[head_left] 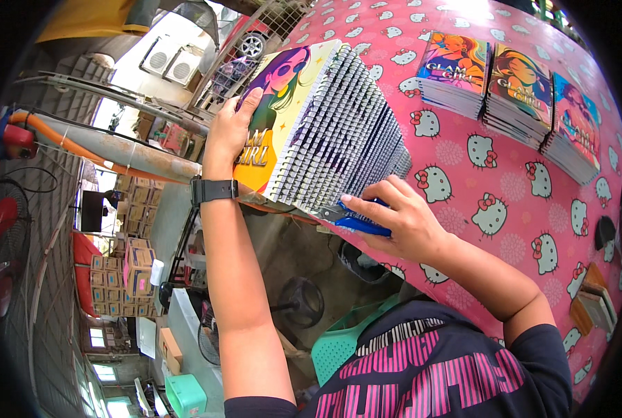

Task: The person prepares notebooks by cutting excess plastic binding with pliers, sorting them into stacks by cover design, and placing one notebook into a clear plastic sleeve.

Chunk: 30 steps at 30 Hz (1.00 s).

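While the right hand (405, 223) clenches blue pliers (358, 221) at the near end of the spiral bindings, the notebook stack (332, 129) runs away up the pink table (506, 174); the left hand (229, 132) grips its top cover, farther off.

1. Left hand (229, 132): bare, no glove, no rings visible.
2. Black wristwatch (213, 189) just below the left fingers, at the wrist; broad dark strap, squarish black case.
3. Left forearm bare from the watch down to a short dark sleeve (259, 407) at the frame's lower edge.
4. Right hand (405, 219): bare, no jewellery seen.
5. Right sleeve (541, 362): short, dark navy, starts well back from the fingers.
6. Shirt front (422, 369): dark with bold pink block print and a white striped band.
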Each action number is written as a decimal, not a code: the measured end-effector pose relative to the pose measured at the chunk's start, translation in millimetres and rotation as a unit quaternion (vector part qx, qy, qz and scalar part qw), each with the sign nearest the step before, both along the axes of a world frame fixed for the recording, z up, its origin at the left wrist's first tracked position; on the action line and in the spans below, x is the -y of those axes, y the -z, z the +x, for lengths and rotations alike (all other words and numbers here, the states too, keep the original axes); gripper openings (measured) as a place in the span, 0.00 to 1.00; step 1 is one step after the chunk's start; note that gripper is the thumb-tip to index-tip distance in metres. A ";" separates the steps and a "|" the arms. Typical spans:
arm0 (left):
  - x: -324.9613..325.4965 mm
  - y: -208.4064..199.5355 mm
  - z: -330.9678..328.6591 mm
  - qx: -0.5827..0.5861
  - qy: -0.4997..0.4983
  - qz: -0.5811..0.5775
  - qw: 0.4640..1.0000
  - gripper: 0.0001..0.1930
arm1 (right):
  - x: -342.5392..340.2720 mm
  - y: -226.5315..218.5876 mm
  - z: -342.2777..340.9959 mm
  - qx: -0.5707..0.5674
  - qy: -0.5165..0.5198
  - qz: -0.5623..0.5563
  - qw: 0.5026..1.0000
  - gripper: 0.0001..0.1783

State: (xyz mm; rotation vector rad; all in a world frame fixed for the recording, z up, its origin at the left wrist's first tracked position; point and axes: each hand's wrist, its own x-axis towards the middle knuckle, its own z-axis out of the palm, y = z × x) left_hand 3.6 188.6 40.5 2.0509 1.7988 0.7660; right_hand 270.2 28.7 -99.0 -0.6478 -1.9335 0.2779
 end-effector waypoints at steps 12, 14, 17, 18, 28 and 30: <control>5.2 -3.2 6.1 -0.041 -0.013 0.017 0.999 0.40 | 11.0 2.3 1.0 -0.065 -0.043 -0.107 0.991 0.34; 5.3 -3.0 4.4 -0.050 -0.020 0.023 0.998 0.40 | 9.2 -1.2 0.4 -0.030 -0.007 -0.084 0.996 0.34; 4.8 -1.3 2.8 -0.037 -0.025 0.019 0.999 0.40 | 6.9 -0.1 -1.5 -0.001 0.027 -0.044 0.999 0.32; 4.7 -1.6 4.0 -0.033 -0.021 0.017 0.999 0.40 | 5.5 0.1 -1.4 0.005 0.034 -0.031 0.999 0.31; 10.8 -8.6 5.1 -0.025 -0.044 0.066 0.997 0.42 | 8.5 -2.8 -0.5 -0.176 -0.315 -0.534 0.765 0.20; 24.2 -19.8 12.7 0.042 -0.084 0.117 0.989 0.41 | 12.9 -1.4 3.4 -0.092 -0.147 -0.295 0.940 0.25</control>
